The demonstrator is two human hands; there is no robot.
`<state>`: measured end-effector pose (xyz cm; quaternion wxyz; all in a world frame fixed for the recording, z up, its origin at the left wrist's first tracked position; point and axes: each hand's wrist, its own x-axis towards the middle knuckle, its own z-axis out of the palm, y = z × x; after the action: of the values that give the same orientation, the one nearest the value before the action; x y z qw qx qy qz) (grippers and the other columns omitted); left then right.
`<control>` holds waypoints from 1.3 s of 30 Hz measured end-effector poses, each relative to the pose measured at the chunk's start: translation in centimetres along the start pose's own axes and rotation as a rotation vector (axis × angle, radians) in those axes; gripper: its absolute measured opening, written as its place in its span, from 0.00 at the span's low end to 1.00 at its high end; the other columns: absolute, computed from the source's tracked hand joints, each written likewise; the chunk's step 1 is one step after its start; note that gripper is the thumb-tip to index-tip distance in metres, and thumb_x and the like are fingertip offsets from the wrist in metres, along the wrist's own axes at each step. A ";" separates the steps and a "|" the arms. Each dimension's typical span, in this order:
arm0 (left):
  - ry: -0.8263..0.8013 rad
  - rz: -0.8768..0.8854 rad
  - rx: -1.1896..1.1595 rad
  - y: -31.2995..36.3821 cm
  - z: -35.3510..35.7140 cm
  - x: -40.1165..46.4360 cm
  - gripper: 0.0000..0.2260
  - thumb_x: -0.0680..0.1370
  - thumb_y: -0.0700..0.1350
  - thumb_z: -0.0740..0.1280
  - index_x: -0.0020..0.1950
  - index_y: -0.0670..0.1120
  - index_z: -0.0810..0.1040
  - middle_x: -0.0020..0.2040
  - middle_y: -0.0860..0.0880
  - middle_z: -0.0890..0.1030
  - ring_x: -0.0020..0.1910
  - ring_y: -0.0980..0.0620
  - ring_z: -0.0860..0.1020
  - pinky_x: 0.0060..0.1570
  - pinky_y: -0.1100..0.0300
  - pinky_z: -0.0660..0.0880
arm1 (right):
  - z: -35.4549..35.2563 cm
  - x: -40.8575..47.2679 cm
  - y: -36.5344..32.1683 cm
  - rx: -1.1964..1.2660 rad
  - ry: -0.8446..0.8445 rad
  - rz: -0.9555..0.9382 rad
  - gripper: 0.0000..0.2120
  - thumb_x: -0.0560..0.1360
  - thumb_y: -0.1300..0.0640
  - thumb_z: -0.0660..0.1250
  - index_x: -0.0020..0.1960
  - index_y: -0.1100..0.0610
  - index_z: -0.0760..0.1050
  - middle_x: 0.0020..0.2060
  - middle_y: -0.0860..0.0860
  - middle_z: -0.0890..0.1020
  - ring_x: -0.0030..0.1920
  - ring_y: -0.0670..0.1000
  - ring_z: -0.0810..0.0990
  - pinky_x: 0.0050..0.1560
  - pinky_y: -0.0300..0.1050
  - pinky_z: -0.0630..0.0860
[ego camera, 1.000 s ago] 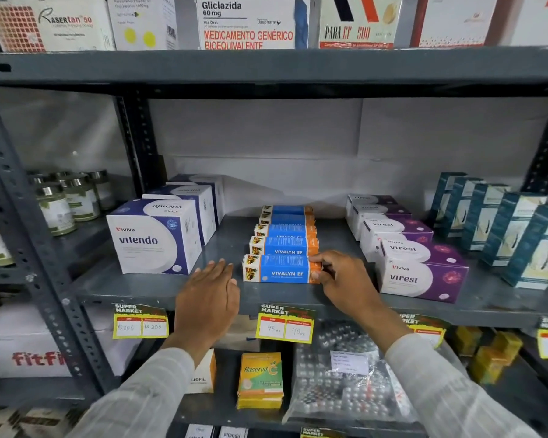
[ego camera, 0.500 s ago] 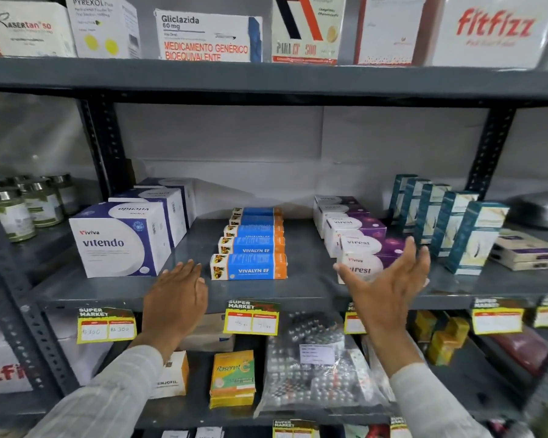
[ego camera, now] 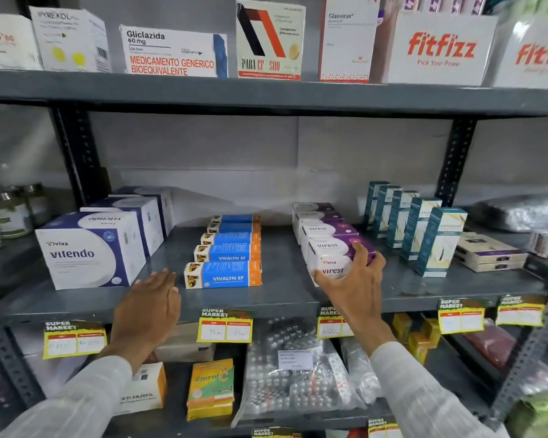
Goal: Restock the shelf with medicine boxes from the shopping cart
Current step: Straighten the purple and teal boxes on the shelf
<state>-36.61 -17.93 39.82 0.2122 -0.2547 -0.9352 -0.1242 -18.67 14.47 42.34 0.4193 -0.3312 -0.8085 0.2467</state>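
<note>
On the grey middle shelf (ego camera: 285,290) a row of purple-and-white Viresi boxes runs front to back. My right hand (ego camera: 359,287) wraps around the front Viresi box (ego camera: 328,264), thumb at its lower left and fingers over its top right. My left hand (ego camera: 146,308) lies flat and open at the shelf's front edge, empty, just left of the front blue-and-orange Vivalyn EF box (ego camera: 223,275). Several more Vivalyn boxes line up behind that one. The shopping cart is out of view.
White-and-blue Vitendo boxes (ego camera: 89,254) stand at the left, tall teal boxes (ego camera: 437,241) at the right with flat cream boxes (ego camera: 487,252) beyond. Jars (ego camera: 11,216) sit far left. Boxes such as Gliclazida (ego camera: 171,52) fill the upper shelf. A bag of blister packs (ego camera: 295,374) lies below.
My right hand left the front Vivalyn box, swung right and has closed on the front Viresi box. The view shifted right. My left hand stayed by the shelf edge.
</note>
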 end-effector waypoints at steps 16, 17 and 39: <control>0.026 -0.010 -0.017 -0.2 0.3 0.0 0.27 0.82 0.57 0.49 0.71 0.46 0.76 0.72 0.44 0.76 0.71 0.41 0.75 0.68 0.43 0.71 | 0.2 -0.7 -0.4 -0.085 0.053 0.004 0.50 0.62 0.32 0.75 0.74 0.52 0.58 0.66 0.58 0.65 0.61 0.62 0.73 0.57 0.55 0.77; 0.029 -0.011 -0.020 -0.2 0.3 0.0 0.27 0.82 0.57 0.49 0.71 0.46 0.76 0.72 0.44 0.77 0.71 0.41 0.75 0.68 0.42 0.71 | 0.3 -0.7 -0.4 -0.084 0.056 0.003 0.50 0.62 0.32 0.75 0.74 0.52 0.58 0.66 0.58 0.65 0.61 0.62 0.73 0.57 0.55 0.77; 0.252 0.215 -0.539 13.9 -4.0 -2.2 0.21 0.82 0.50 0.57 0.74 0.47 0.72 0.71 0.47 0.77 0.70 0.48 0.75 0.67 0.53 0.70 | -10.1 4.1 9.4 0.134 0.386 0.013 0.34 0.71 0.57 0.75 0.71 0.54 0.62 0.69 0.55 0.65 0.70 0.59 0.65 0.70 0.62 0.68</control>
<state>-26.22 -8.60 44.03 0.2634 -0.3817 -0.8027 -0.3750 -8.86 24.89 43.40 0.5860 -0.3489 -0.6928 0.2346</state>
